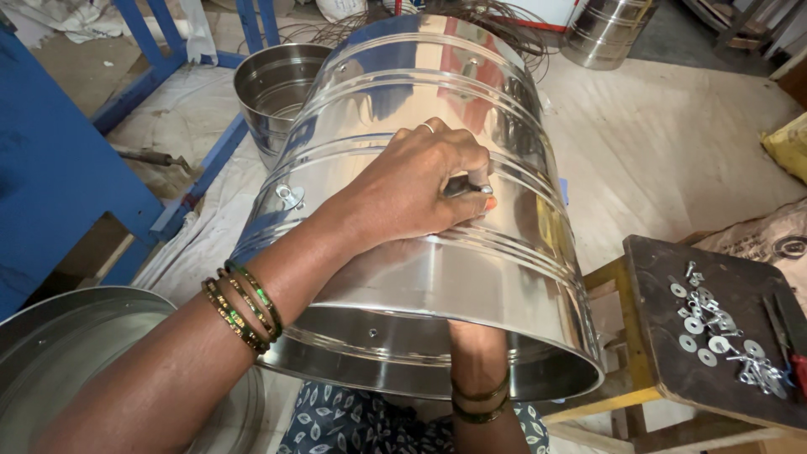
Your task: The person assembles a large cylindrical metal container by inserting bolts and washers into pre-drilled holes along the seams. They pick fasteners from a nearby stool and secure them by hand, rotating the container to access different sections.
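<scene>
While the steel drum (420, 252) lies on its side across the person's lap, open mouth toward the camera, the scene reads as follows.

Left hand (412, 189): it rests on top of the drum's curved wall, fingers curled down and clenched around a slim dark tool (465, 187) whose tip presses the metal; a ring sits on one finger.
Left forearm: it runs from the lower left up to the drum, with green and gold bangles (244, 304) at the wrist.
Right hand: it is hidden; the right forearm (479, 361) goes up into the drum's open mouth, bangles at the wrist, so whether it grasps anything cannot be told.
Drum: polished, ribbed with raised bands, a small bolt with a washer (290, 196) on its left side and small holes near the rim.
Stool: a dark wooden top (664, 336) on yellow legs stands at the right, with washers and bolts (714, 328) scattered on it.
Other vessels: a second steel pot (273, 84) lies just behind the drum, a round steel lid (76, 336) at lower left, another drum (601, 29) far back.
Room: a pale sheet-covered floor (664, 143), a blue metal frame (59, 168) at left.
</scene>
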